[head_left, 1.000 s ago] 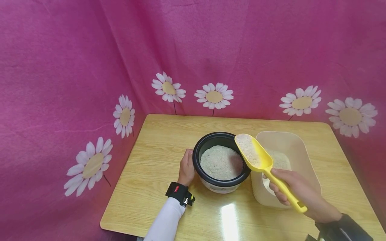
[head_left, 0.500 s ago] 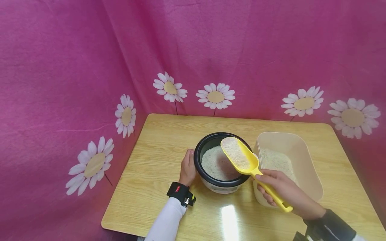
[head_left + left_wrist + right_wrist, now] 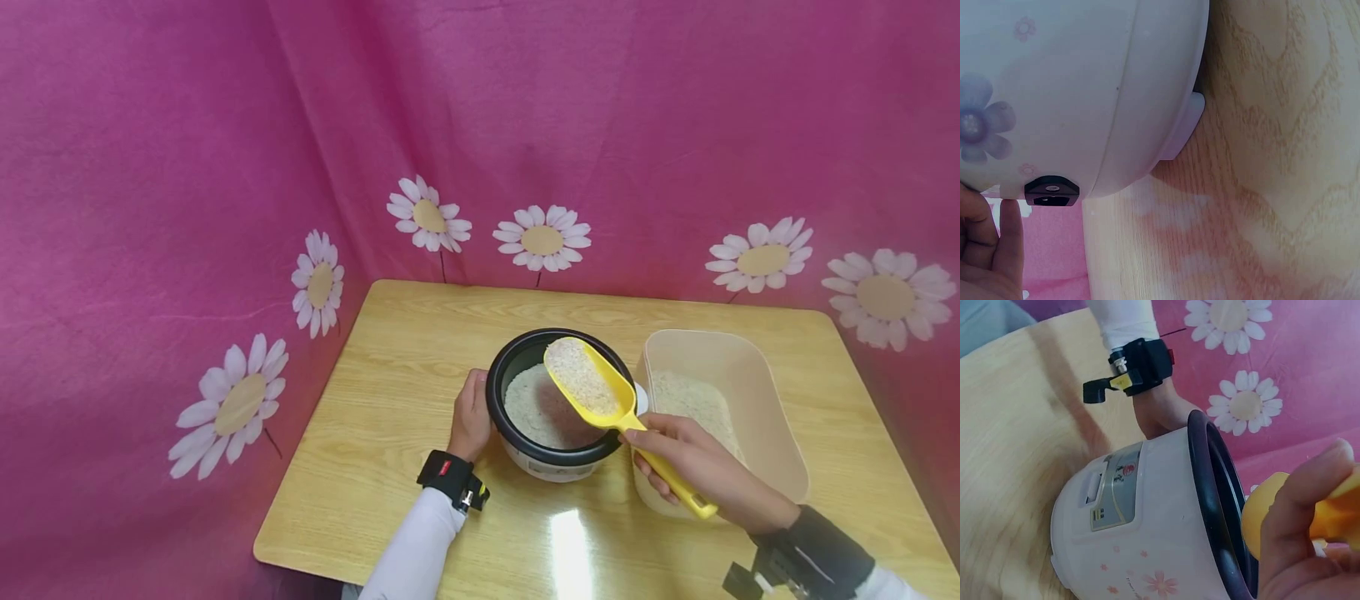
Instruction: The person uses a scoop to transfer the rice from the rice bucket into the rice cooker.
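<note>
A white rice cooker (image 3: 553,472) with a black rim and flower prints stands on the table, rice (image 3: 542,408) in its pot. My left hand (image 3: 471,417) holds the cooker's left side; in the left wrist view, its fingers (image 3: 1011,237) touch the wall beside a dark socket. Pinched by the handle in my right hand (image 3: 701,467) is a yellow scoop (image 3: 624,398) heaped with rice, its bowl over the pot's opening. The right wrist view shows the right thumb and fingers around the scoop, close to the black rim (image 3: 1207,487).
A beige plastic bin (image 3: 765,392) with rice at its bottom stands right of the cooker. Both rest on a wooden table (image 3: 420,333). Pink cloth (image 3: 637,125) with daisies encloses the back and sides.
The loaded scoop has moved left with my right hand, from the pot's right edge to over its opening. My left hand stays at the cooker.
</note>
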`<state>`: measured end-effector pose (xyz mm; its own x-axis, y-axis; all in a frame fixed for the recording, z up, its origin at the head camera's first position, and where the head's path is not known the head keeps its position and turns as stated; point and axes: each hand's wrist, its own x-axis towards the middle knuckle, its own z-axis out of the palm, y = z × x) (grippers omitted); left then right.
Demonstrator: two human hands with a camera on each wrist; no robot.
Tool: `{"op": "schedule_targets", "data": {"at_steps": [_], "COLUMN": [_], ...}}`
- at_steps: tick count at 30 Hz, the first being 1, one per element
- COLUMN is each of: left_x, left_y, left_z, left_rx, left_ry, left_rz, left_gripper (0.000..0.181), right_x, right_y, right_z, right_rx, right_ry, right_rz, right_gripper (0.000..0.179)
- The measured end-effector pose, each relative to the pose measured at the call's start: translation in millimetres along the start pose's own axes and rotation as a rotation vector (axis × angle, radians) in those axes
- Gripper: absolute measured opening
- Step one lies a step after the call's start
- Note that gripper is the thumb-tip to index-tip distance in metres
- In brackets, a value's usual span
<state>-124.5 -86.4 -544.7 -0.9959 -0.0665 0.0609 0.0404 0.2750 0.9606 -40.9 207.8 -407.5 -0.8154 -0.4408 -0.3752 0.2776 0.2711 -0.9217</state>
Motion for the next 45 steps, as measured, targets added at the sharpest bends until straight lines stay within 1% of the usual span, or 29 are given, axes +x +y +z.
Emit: {"op": "schedule_targets", "data": {"at_steps": [4, 9, 14, 16, 21, 23, 28, 35, 40, 45], "left_x": [0.1, 0.7, 1.9, 2.1, 1.7, 1.2, 0.2, 0.4, 0.2, -0.7], "left_y": [0.1, -0.2, -0.3, -0.6, -0.5, 0.0, 0.4, -0.7, -1.5, -0.5], "left_z": [0.6, 0.5, 0.7, 0.8, 1.3, 1.4, 1.1, 1.4, 1.3, 1.1], "left_rx": [0.012, 0.013, 0.01, 0.009, -0.001, 0.001, 0.009, 0.01, 0.014, 0.018], "left_ry": [-0.001, 0.0, 0.001, 0.004, -0.005, -0.005, 0.002, -0.002, -0.004, -0.002], "left_rz": [0.003, 0.01, 0.015, 0.015, 0.012, 0.015, 0.016, 0.004, 0.009, 0.006], "left_gripper": [0.039, 0.039, 0.039, 0.039, 0.04, 0.04, 0.04, 0.041, 0.041, 0.042], "right_x": [2.5, 5.9, 8.2, 8.9, 9.4, 9.2, 8.6, 10.9, 11.1, 9.7], "right_y": [-1.3, -0.1, 0.3, -0.3, -2.3, -3.2, -5.3, -4.8, -4.7, -3.8], "right_z": [1.0, 1.9, 3.0, 3.5, 3.9, 3.7, 4.1, 8.1, 11.4, 16.3], "right_rx": [-0.055, -0.09, -0.162, -0.222, -0.412, -0.468, -0.573, -0.799, -0.873, -0.997], "right_ry": [0.032, 0.055, 0.068, 0.078, 0.131, 0.144, 0.166, 0.265, 0.294, 0.338], "right_rz": [0.008, 0.016, -0.006, -0.017, -0.038, -0.051, -0.099, -0.205, -0.234, -0.313], "right_gripper": [0.034, 0.034, 0.033, 0.031, 0.024, 0.024, 0.022, 0.021, 0.022, 0.022]}}
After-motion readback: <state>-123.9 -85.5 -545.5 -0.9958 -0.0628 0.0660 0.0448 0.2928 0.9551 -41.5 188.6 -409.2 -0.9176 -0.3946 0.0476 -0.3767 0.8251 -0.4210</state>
